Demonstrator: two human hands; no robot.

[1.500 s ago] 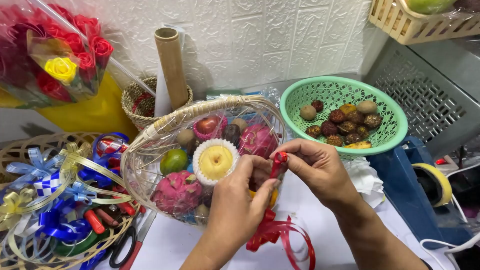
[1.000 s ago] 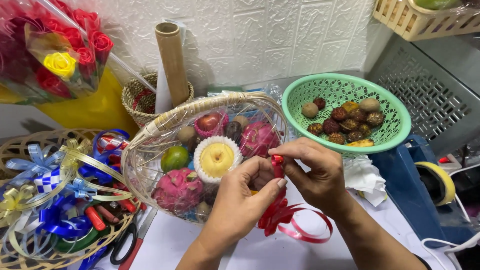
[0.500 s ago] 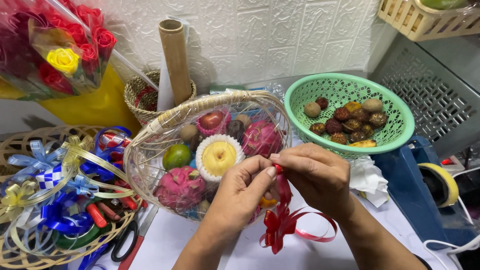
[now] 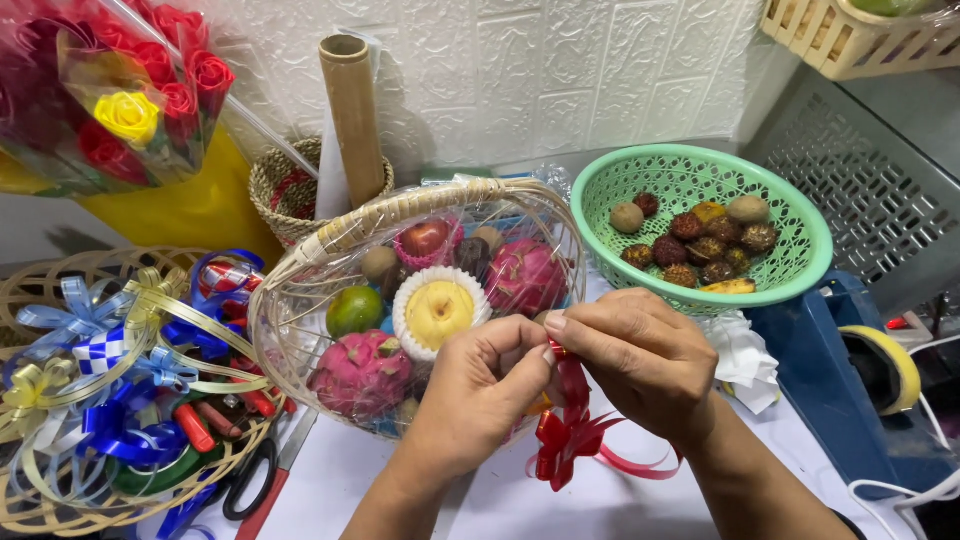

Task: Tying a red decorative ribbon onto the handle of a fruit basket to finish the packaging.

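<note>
Both hands meet at the near right rim of a wrapped fruit basket [image 4: 330, 260], a woven basket tipped toward the camera and covered in clear film. The left hand [image 4: 480, 395] comes up from the near edge with thumb and forefinger pressed together on the top of a red ribbon bow [image 4: 565, 435]. The right hand [image 4: 640, 365] reaches in from the right, its fingertips pinching the same bit of ribbon right against the left thumb. The bow hangs below the 2 hands, just beside the basket's rim, with a loose red tail curling to the right over the white table [image 4: 500, 500].

Inside the basket lie 2 pink dragon fruits, a yellow fruit in a white foam sleeve [image 4: 438, 312], a green citrus [image 4: 353, 310] and some smaller fruits further back (hard to tell which kind).

Far right of the hands stands a green plastic basket [image 4: 800, 260] holding small brown and red fruits. On the left, a flat woven tray [image 4: 60, 500] carries blue, gold and white ribbon bows, with black-handled scissors [image 4: 250, 480] at its near edge. At far left is a bouquet [image 4: 120, 90] of red roses and 1 yellow one, and a cardboard tube [image 4: 355, 110] stands by the wall.
</note>
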